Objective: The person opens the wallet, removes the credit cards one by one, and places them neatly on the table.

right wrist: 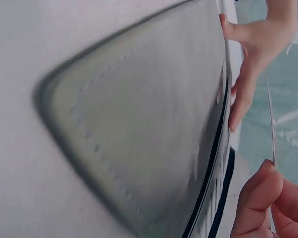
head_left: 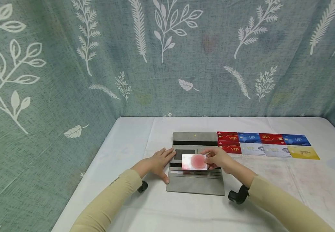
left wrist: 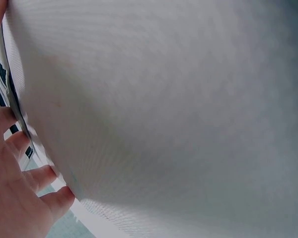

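Observation:
A grey wallet (head_left: 194, 187) lies unfolded on the table, its card slots facing up. My right hand (head_left: 217, 158) pinches a white and pink card (head_left: 188, 162) by its right end, over the middle of the wallet. Seen edge-on in the right wrist view, the card (right wrist: 270, 119) is a thin line held between thumb and fingers and stands apart from the wallet (right wrist: 139, 114). My left hand (head_left: 159, 162) rests with spread fingers along the wallet's left edge. The left wrist view shows those fingers (left wrist: 39, 177) fairly straight at that edge.
Right of the wallet, several cards lie in two rows: red VIP cards (head_left: 228, 137), blue cards (head_left: 296, 140), silvery cards (head_left: 252, 149) and a gold card (head_left: 303, 152). They rest on a white-covered table (head_left: 144, 212). A patterned curtain (head_left: 167, 90) hangs behind and at the sides.

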A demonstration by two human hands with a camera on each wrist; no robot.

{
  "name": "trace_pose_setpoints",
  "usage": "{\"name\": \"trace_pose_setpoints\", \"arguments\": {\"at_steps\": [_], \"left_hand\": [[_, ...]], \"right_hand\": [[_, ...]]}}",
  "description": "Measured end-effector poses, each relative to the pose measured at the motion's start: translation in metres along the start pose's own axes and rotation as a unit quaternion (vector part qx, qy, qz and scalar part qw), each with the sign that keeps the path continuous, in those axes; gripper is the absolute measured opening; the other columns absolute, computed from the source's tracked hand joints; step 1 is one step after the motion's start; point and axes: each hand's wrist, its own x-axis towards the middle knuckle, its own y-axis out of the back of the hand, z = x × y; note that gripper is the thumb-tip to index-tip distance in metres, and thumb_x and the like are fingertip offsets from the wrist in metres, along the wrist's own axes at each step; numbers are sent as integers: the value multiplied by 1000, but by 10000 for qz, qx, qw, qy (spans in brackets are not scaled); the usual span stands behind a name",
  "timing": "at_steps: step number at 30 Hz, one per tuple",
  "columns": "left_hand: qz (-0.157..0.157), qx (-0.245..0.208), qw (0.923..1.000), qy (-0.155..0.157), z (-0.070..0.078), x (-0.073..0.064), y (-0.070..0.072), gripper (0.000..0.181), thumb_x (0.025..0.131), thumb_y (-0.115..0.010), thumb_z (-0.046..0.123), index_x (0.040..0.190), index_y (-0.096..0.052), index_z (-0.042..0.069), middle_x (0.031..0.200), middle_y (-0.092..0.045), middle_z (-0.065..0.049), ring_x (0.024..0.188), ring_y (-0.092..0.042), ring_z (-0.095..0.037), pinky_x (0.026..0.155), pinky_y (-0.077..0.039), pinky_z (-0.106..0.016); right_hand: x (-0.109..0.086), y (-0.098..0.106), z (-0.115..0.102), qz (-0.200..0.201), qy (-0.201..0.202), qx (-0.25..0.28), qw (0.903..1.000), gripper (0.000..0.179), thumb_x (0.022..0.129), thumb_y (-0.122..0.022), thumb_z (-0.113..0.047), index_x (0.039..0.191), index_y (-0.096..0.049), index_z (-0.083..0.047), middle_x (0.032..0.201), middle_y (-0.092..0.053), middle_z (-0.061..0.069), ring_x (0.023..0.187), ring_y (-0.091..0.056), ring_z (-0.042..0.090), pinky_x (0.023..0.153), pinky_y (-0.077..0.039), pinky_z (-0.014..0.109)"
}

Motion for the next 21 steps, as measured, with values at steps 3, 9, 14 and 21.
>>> {"name": "trace_pose_setpoints", "arguments": {"at_steps": [3, 9, 14, 21], "left_hand": [[-16, 3, 10000, 31, 0, 0, 0, 122, 57, -78, 56, 148, -10, 11, 154, -4, -6, 139, -6, -36, 111, -14, -48], [-13, 33, 10000, 78, -1, 2, 0, 121, 57, -78, 56, 148, -11, 12, 154, -4, -6, 139, -6, -36, 111, -14, -48], [-18, 32, 10000, 20, -1, 0, 0, 121, 58, -78, 56, 148, -11, 11, 154, -4, -7, 139, -6, -36, 111, -14, -48], [-36, 14, 10000, -37, 0, 0, 0, 121, 58, -77, 56, 148, -10, 11, 154, -4, -7, 139, -6, -36, 111, -14, -48]], "right_hand": [[-3, 5, 2, 63, -6, -124, 9999, 31, 85, -60, -2, 116, -55, 4, 81, -53, 9, 59, -54, 14, 57, -52, 24], [-7, 18, 7, 137, -59, -274, 9995, 33, 85, -61, -4, 117, -55, 3, 81, -52, 9, 60, -54, 15, 56, -51, 23], [-11, 28, 12, 210, -188, -374, 9989, 33, 86, -61, -5, 117, -55, 3, 83, -52, 9, 60, -53, 15, 57, -50, 23], [-16, 42, 19, 182, -286, -288, 9990, 35, 87, -60, -5, 120, -53, 4, 82, -52, 8, 59, -52, 14, 57, -50, 23]]}}
